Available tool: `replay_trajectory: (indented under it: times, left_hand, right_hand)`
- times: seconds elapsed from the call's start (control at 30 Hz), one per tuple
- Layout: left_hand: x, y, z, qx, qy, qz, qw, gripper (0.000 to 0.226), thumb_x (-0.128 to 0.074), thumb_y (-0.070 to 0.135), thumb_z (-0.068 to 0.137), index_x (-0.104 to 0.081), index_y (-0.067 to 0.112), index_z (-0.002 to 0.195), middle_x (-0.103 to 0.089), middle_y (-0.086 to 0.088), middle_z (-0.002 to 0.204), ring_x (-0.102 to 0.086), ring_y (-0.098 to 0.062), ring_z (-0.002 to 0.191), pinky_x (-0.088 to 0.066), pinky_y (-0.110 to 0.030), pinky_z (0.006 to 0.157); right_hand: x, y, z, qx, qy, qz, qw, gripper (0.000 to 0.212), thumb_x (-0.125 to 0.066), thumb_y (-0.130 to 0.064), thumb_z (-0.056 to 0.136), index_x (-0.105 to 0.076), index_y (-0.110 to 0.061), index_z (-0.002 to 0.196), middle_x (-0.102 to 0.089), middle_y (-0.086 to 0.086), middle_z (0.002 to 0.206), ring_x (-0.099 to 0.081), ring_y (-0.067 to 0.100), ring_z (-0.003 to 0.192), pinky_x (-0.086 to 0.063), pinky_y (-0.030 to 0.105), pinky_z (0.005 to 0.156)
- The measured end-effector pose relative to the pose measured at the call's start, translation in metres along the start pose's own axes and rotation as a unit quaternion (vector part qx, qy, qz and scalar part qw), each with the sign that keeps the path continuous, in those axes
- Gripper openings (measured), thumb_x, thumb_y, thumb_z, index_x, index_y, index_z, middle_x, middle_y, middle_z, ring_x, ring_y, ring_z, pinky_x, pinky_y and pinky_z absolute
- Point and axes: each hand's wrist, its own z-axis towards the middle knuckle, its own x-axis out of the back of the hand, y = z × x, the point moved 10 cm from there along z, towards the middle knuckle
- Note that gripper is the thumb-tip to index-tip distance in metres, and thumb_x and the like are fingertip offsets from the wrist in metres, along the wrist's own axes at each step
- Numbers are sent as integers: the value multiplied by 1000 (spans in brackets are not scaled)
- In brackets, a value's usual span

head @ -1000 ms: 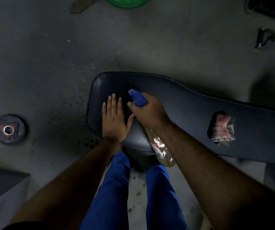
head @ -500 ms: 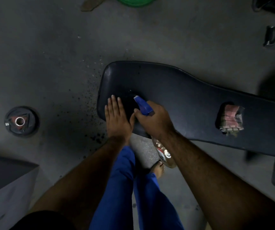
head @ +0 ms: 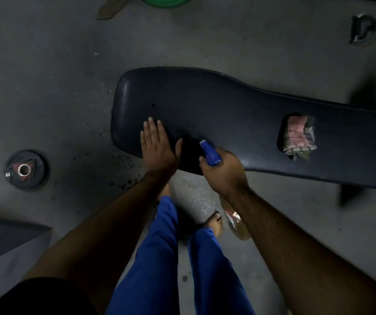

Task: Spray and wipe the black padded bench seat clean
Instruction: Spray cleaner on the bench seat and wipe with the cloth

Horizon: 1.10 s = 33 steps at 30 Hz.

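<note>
The black padded bench seat (head: 228, 110) stretches from the middle of the view to the right edge. My left hand (head: 157, 148) lies flat on its near left part, fingers together and pointing away from me. My right hand (head: 224, 172) grips a clear spray bottle (head: 237, 223) with a blue trigger head (head: 209, 152); the nozzle points at the seat, just right of my left hand. A folded pink and grey cloth (head: 299, 136) lies on the seat further right, apart from both hands.
A small weight plate (head: 24, 170) lies on the grey concrete floor at left. A green round object (head: 166, 1) sits at the top edge, a metal handle (head: 364, 28) at top right. A grey block (head: 5, 242) is at lower left. My blue-trousered legs and bare feet stand below the bench.
My right hand with the bottle has drawn away from my left hand to the right. The view has shifted, so more of the floor under the seat's near edge shows.
</note>
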Motion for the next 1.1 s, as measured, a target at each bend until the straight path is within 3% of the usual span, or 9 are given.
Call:
replay_trajectory:
  times: [0.1,0.27,0.37,0.47,0.63,0.77,1.1]
  left_hand:
    - [0,4,0,15,11,6,1000,79,-35,54,98,-15,0,152,-9,-23,160,-5,-33,149,-5,-44,121]
    - [-9,42,-1,-32,7,-5,999,73,-43,45,96,-22,1,151,-15,-23,159,-9,-35,148,-8,-45,121]
    - [-13,49,-1,-9,10,3,1000,74,-45,44,95,-23,0,150,-15,-24,159,-9,-36,148,-6,-46,121]
    - [-13,53,-1,1,13,10,1000,73,-46,42,95,-23,0,150,-15,-25,158,-10,-37,148,-8,-46,121]
    - [-19,92,-7,-82,0,9,997,71,-50,36,94,-24,3,151,-16,-21,159,-12,-34,148,-11,-45,120]
    - [-34,118,-19,-98,-23,1,995,73,-51,39,93,-24,3,151,-18,-21,159,-13,-33,148,-11,-44,120]
    - [-38,133,-24,-82,-18,13,996,70,-46,38,96,-23,3,151,-14,-21,160,-9,-33,149,-11,-45,121]
  right_hand:
    - [15,14,-3,1,8,14,1000,26,-67,-43,88,-57,-19,85,-61,3,82,-58,22,74,-55,47,72]
    - [40,19,11,2,15,71,997,32,-65,-50,83,-59,-19,89,-65,6,82,-63,27,75,-56,51,73]
    - [54,10,27,15,38,58,997,29,-67,-45,87,-61,-16,88,-68,10,82,-65,32,76,-56,51,70]
    - [66,5,42,6,60,56,997,32,-65,-51,84,-61,-19,89,-69,7,84,-67,31,78,-58,49,70]
    - [78,18,44,3,62,43,997,29,-68,-47,86,-58,-21,89,-66,1,87,-64,23,78,-54,39,69]
    - [91,51,25,-25,80,27,996,23,-66,-40,90,-56,-19,87,-66,7,87,-62,26,77,-51,36,67]
    - [72,117,-15,-41,30,49,997,21,-66,-39,86,-59,-19,90,-64,5,81,-63,28,73,-56,49,68]
